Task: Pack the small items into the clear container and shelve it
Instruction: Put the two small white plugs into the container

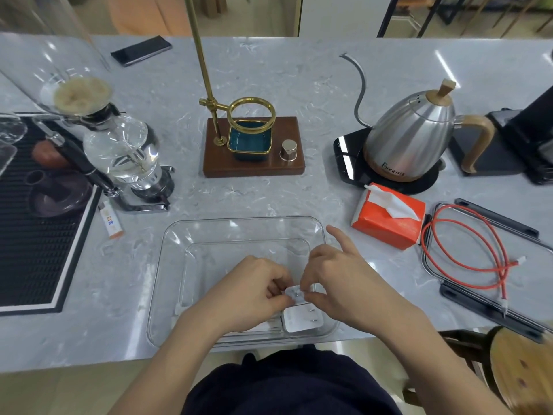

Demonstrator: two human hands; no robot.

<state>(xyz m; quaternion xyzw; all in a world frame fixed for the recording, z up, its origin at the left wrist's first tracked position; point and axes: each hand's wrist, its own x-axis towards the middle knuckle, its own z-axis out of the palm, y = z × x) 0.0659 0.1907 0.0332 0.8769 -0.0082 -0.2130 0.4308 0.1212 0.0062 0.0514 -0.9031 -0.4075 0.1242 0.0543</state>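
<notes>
Both hands, L & R, pinch white plug over clear container.

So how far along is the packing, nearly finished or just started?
Early on, I'd say. One white charger already lies in the clear container. Both hands, left hand and right hand, pinch a second white plug over it. The red cable lying on the lid and the lighter look unpacked; closing and shelving remain.
</notes>
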